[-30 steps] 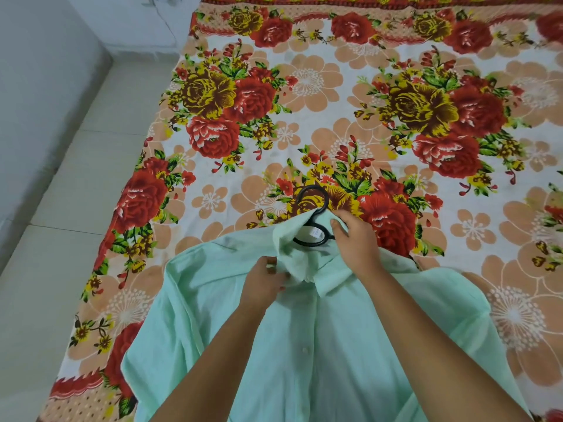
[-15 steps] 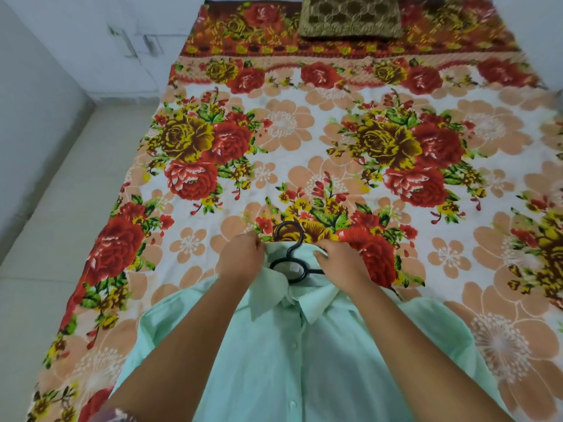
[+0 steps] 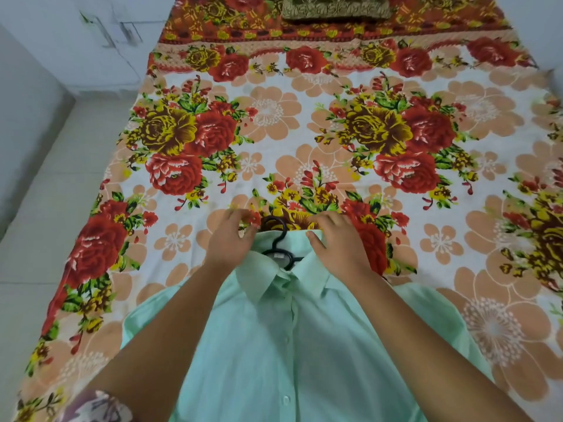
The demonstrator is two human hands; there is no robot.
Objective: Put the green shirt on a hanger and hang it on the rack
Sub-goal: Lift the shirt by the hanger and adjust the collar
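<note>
The shirt point(image 3: 289, 345) lies front-up at the bed's point(image 3: 304, 117) near edge, hanger point(image 3: 278, 239) hook poking from its collar point(image 3: 265, 278), which the right hand point(image 3: 338, 242) pinches, while the left hand point(image 3: 231, 242) is too blurred to tell its fingers' hold.

Mint-green shirt point(image 3: 292, 354), black hanger point(image 3: 275, 239), red-and-yellow floral bedsheet point(image 3: 274, 123), olive patterned pillow point(image 3: 335, 6).

Cloth on cloth, with one hard black hook.

The green shirt point(image 3: 286, 345) is thin matt woven cloth; the hanger point(image 3: 275, 239) looks like smooth, slightly glossy plastic; the bedsheet point(image 3: 304, 141) is matt printed cotton-like fabric; the floor point(image 3: 45, 223) shows smooth pale tile.
</note>
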